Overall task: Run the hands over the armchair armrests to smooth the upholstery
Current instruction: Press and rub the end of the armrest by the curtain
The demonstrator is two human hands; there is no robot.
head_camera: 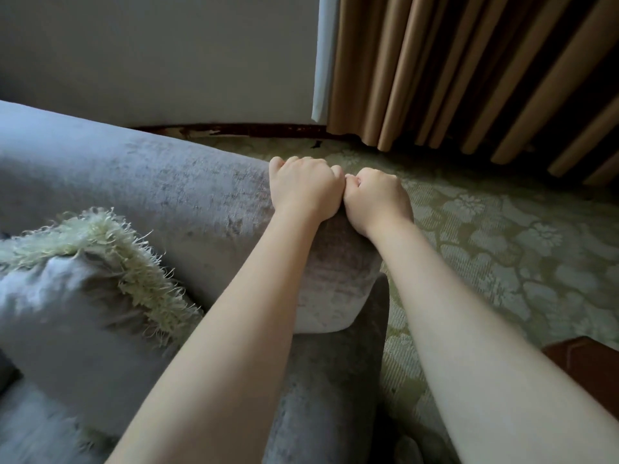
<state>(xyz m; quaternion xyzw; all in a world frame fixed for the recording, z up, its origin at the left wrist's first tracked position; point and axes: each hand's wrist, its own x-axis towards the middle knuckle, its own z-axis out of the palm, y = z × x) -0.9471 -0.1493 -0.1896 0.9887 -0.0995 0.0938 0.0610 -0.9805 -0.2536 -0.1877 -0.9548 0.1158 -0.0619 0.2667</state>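
Starting at the fingers (291, 160): curled under on both sides, clenched fist-style, tips tucked out of sight. Nothing visibly held, and can't tell about any fabric caught underneath. Moving out to the left hand (303, 187), planted knuckles-forward on the rounded top of the armrest (335, 272), and the right hand (376, 195) pressed right up against it, thumb side to thumb side, sitting on the outer edge of that same armrest. Both bare forearms stretched over it from the bottom of the shot. Grey velvety upholstery, by the way, with patchy lighter and darker streaks in the nap, running from the left edge diagonally toward the camera and ending in a blunt padded front between the two forearms. Just left of that, on the seat side: a grey cushion (67, 313) trimmed with a shaggy cream fringe (127, 256). Off to the right, down on the floor: green carpet (502, 246) with a pale floral pattern. Further back, a plain pale wall (150, 45) with a dark scuffed skirting board (234, 130) along the bottom, then tan pleated curtains (469, 61). Also a bit of reddish-brown wood (589, 366) poking in at the lower right, no idea what.
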